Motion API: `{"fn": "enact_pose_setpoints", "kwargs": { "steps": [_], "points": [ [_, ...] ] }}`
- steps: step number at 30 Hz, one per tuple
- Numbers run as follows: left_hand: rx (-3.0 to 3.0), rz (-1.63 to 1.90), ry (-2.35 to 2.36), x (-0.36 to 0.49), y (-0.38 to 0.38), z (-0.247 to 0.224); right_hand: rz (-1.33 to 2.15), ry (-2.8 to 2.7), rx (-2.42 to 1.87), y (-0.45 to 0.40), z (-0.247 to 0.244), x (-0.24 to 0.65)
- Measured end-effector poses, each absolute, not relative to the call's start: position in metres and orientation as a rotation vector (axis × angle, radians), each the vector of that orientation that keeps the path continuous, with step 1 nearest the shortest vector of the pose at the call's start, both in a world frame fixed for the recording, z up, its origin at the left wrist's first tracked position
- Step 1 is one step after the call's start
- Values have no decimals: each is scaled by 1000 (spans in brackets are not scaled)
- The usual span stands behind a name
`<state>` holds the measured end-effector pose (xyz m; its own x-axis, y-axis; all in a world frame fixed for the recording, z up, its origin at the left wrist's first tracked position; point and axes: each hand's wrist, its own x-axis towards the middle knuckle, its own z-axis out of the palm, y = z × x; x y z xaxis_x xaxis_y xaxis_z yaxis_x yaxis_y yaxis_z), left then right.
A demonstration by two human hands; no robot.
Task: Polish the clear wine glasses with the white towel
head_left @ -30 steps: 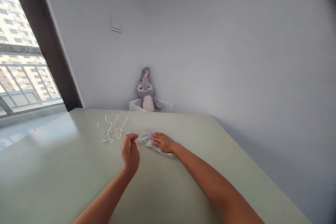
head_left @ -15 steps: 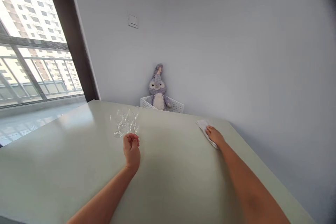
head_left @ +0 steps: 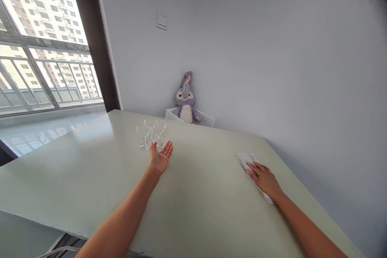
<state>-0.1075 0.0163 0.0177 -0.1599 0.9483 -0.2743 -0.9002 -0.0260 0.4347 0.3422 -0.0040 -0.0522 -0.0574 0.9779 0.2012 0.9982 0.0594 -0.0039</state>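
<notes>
A folded white cloth (head_left: 245,158) lies on the right part of the pale table (head_left: 193,209). My right hand (head_left: 263,177) rests palm down on this cloth, fingers spread and pressing it against the tabletop. Further left, my left hand (head_left: 159,156) is turned palm up with its fingers stretched apart, holding nothing. Just beyond it stands a group of several clear stemmed glasses (head_left: 152,132). My left fingers overlap the nearest glass bases in the view, and whether they touch the glass I cannot tell.
Behind the table's far edge, a purple plush toy (head_left: 185,98) sits in a white perforated basket (head_left: 207,120) against the grey wall (head_left: 256,56). A light switch (head_left: 161,20) is above. At left is a window (head_left: 51,60); a pale cable (head_left: 60,250) hangs near the front edge.
My right hand has drawn the cloth nearer to me and slightly right. My left hand has unfolded from a loose curl to an upturned palm. The view has shifted a little.
</notes>
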Motion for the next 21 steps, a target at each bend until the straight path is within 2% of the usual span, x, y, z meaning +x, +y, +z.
{"fn": "enact_pose_setpoints", "kwargs": {
  "steps": [4, 7, 10, 13, 15, 18, 21],
  "points": [
    [142, 1574, 441, -114, 22, 13, -270, -2195, -1905, -26, -36, 272],
    [137, 1559, 442, -114, 23, 10, -196, -2199, -1747, -35, -31, 221],
    [199, 1523, 466, -106, 18, 9, 80, -2037, -1645, -35, -29, 179],
    [345, 1418, 461, -92, 8, 8, 603, -1569, -1533, -26, -20, 150],
    [431, 1341, 468, -81, 0, 7, 835, -1271, -1458, -18, -8, 139],
    [535, 1292, 487, -67, -9, 4, 984, -991, -1299, -16, 13, 129],
    [647, 1307, 490, -56, -15, 3, 950, -925, -1112, -29, 25, 117]
  ]
}}
